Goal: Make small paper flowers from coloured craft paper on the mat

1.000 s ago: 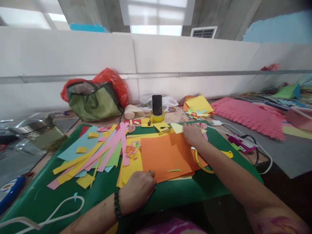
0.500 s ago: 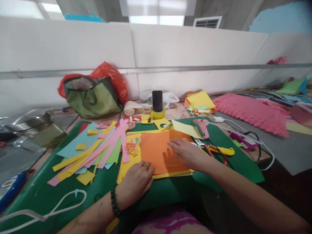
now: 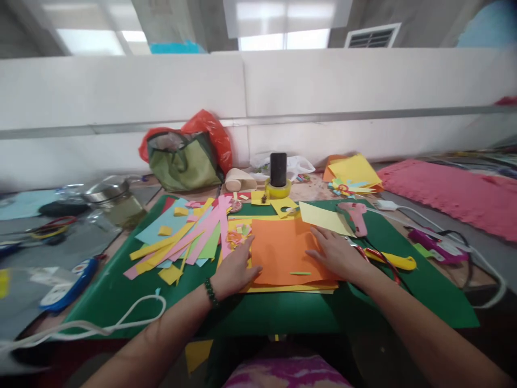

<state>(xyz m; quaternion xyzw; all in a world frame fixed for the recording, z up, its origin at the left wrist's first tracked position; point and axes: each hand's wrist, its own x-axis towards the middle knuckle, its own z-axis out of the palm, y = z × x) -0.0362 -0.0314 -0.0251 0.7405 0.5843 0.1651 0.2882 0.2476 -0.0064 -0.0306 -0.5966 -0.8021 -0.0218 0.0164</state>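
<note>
An orange sheet of paper (image 3: 283, 253) lies flat on a stack of yellow sheets (image 3: 283, 290) in front of me. My left hand (image 3: 238, 269) rests at its left edge, thumb and fingers apart. Across from it, my right hand (image 3: 335, 250) lies with spread fingers over the right edge. A short green strip (image 3: 300, 273) sits on the orange sheet near its front. Small paper scraps (image 3: 238, 237) lie just beyond my left hand. Red-handled scissors (image 3: 357, 249) are partly hidden behind my right hand, beside a yellow cutter (image 3: 391, 260).
Pink and yellow paper strips (image 3: 194, 231) spread over the left of the green mat (image 3: 283, 315). A pink glue gun (image 3: 356, 218) stands at the right. Behind are a phone (image 3: 278, 168) on a tape roll (image 3: 278, 188) and a green bag (image 3: 181, 164). A glass jar (image 3: 117, 202) is at left.
My view has shifted left. My right hand has moved from the middle of the orange paper to its right edge. My left hand has slid up along the left edge, its fingers more spread.
</note>
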